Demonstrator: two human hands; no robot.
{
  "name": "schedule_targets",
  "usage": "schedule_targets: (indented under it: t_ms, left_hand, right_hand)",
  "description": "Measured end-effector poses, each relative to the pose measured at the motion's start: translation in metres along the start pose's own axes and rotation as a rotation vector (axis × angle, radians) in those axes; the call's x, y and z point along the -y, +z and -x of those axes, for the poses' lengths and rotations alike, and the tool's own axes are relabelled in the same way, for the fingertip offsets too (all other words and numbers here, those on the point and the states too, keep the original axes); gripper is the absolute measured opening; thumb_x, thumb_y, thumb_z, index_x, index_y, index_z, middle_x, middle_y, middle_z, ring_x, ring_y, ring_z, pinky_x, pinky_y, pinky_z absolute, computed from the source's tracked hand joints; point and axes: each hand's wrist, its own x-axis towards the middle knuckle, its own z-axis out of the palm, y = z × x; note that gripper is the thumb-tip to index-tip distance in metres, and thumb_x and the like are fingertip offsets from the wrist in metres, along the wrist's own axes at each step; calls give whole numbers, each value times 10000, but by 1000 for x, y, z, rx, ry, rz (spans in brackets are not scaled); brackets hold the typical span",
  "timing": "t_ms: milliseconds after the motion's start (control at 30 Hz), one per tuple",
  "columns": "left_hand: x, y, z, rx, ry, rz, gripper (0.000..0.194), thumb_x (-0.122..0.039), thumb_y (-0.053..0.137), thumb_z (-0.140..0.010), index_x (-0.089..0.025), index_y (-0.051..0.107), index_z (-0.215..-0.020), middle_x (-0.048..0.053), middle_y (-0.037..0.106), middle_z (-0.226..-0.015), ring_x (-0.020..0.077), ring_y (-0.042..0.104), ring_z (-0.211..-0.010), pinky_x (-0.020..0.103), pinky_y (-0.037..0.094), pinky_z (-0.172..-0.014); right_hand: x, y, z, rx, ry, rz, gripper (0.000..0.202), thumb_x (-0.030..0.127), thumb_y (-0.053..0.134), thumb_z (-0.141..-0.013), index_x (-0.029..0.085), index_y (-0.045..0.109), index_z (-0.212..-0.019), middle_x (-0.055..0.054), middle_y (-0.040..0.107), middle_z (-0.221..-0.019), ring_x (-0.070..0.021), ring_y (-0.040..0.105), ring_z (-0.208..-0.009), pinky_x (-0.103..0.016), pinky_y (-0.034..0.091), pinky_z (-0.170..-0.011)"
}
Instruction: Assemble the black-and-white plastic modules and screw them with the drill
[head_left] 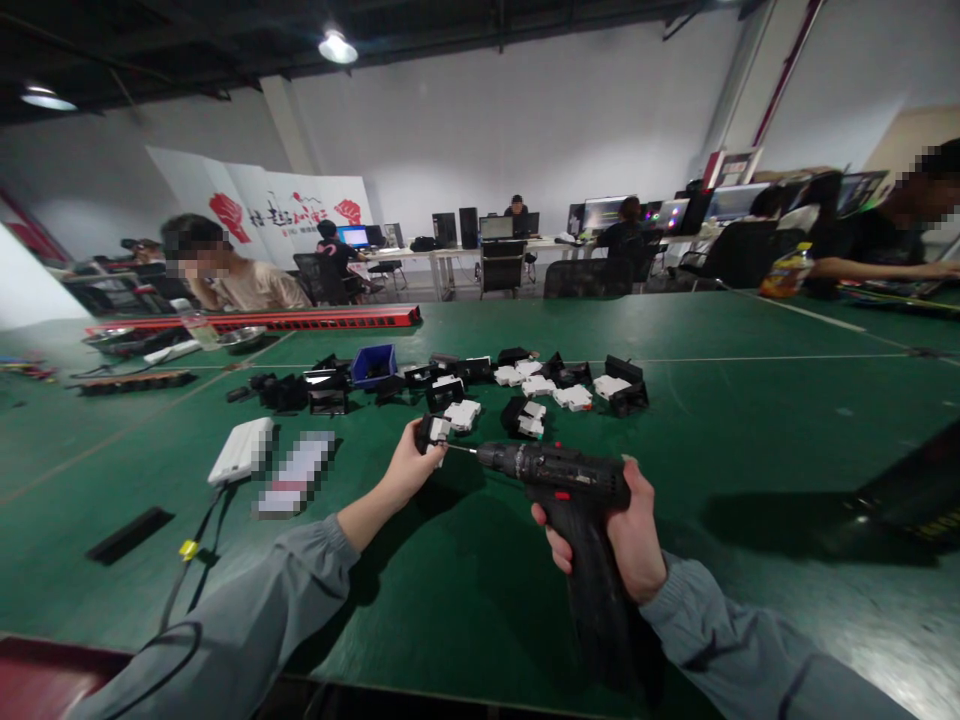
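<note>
My right hand (634, 540) is wrapped round the grip of a black cordless drill (574, 490), whose long thin bit points left. The bit's tip reaches a small black-and-white plastic part (435, 432); whether it sits in a screw is too small to tell. That part is pinched in my left hand (411, 468), held above the green table (465, 590). Just beyond it lie several white plastic pieces (462, 414) and black housings (448, 391), some joined together.
A blue bin (374, 366) stands among the black parts. To the left lie a white power bank (241, 450) with a cable, a phone (296, 474) and a black strip (130, 534). A long red rail (322, 318) lies farther back. Co-workers sit beyond the table.
</note>
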Motion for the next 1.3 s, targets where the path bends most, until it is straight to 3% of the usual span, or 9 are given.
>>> schedule_targets:
  t_ms: [267,500,733,967,1167,1300]
  left_hand:
    - [0,-1,1,60,-51,43,567,-306,696,-738,-200,480,-1252,82,625,-1091,185,628,-893,320,518,-765]
    - [-2,-2,2,100,-101,94,617,-360,701,-737,-202,440,-1273,83,607,-1070,103,557,-627,209,429,-472]
    - [-3,-1,2,99,-91,101,626,-364,705,-729,-187,440,-1267,84,605,-1055,92,538,-592,200,414,-435]
    - [-3,-2,2,97,-81,65,611,-375,701,-734,-208,453,-1267,88,605,-1122,144,605,-731,253,494,-560]
    - [-4,-2,2,73,-53,22,585,-337,707,-731,-205,479,-1253,95,624,-1131,212,626,-968,364,507,-843]
    - [-5,-2,3,69,-47,23,554,-328,700,-739,-204,489,-1236,90,629,-1124,217,622,-1001,366,500,-868]
  right_hand:
    - [-1,-1,0,-14,9,3,937,852,214,-756,89,638,-1098,-151,650,-844,-167,536,-484,-298,409,-446]
    - [0,0,0,-13,6,6,943,851,208,-759,81,640,-1088,-153,650,-845,-164,532,-482,-297,408,-447]
    - [0,0,0,-6,7,-5,928,847,218,-763,88,634,-1098,-151,655,-839,-166,536,-480,-294,405,-447]
    - [0,-1,0,0,21,-10,935,851,228,-757,80,632,-1099,-158,656,-845,-167,538,-485,-297,410,-454]
    - [1,-2,-1,-5,22,-7,930,852,232,-755,80,635,-1081,-156,659,-847,-163,533,-481,-294,406,-451]
    - [1,-2,-1,-4,30,-11,930,857,242,-748,84,634,-1085,-153,659,-850,-162,533,-487,-297,411,-455]
